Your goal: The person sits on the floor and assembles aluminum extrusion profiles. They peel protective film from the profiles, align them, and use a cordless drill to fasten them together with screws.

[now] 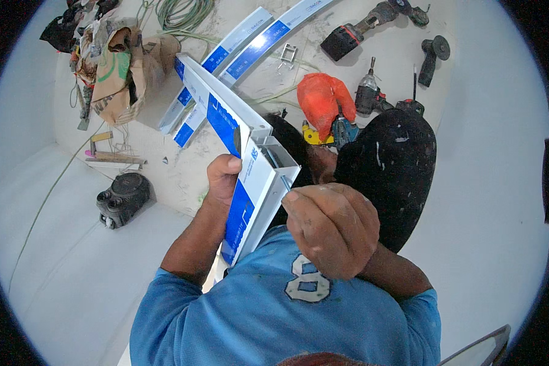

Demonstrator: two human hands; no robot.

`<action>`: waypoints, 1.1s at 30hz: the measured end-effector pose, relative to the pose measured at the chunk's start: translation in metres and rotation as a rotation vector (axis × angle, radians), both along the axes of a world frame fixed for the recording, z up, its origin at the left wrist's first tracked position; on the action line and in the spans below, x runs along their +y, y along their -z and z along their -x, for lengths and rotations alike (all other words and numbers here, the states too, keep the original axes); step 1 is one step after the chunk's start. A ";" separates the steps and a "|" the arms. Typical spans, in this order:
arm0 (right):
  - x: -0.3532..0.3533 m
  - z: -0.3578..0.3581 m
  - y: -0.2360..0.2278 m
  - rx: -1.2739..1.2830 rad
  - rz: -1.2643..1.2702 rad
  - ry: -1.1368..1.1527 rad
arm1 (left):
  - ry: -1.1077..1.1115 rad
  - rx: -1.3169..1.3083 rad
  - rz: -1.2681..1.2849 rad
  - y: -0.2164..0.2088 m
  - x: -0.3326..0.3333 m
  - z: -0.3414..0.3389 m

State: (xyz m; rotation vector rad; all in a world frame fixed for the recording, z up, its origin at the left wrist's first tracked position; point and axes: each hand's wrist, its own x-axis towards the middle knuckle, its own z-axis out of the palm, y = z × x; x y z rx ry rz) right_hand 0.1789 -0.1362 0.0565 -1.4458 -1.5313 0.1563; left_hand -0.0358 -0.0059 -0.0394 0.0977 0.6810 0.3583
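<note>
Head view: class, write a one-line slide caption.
Left hand steadies white framing profile; right hand works at its corner, power tools below.

Blue short-sleeved shirt — bare forearms

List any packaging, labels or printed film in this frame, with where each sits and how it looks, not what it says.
Held frame piece: white metal corner gripped by the left hand, blue printed film panels along its faces; the right hand is closed at its inner edge.
Floor strips: long white bars above it, blue rectangular labels.
Paper sack: upper left, crumpled brown with green print.
Orange bag: beside the drills, plain.
</note>
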 end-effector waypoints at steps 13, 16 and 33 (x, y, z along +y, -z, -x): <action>0.003 -0.003 0.007 0.096 -0.058 -0.008 | 0.028 0.173 -0.073 -0.001 -0.004 0.010; 0.003 0.002 0.012 0.107 -0.068 -0.001 | 0.011 0.102 -0.044 0.001 -0.005 0.012; 0.030 -0.007 -0.007 0.423 0.527 -0.026 | 0.002 0.083 -0.041 -0.013 -0.007 -0.011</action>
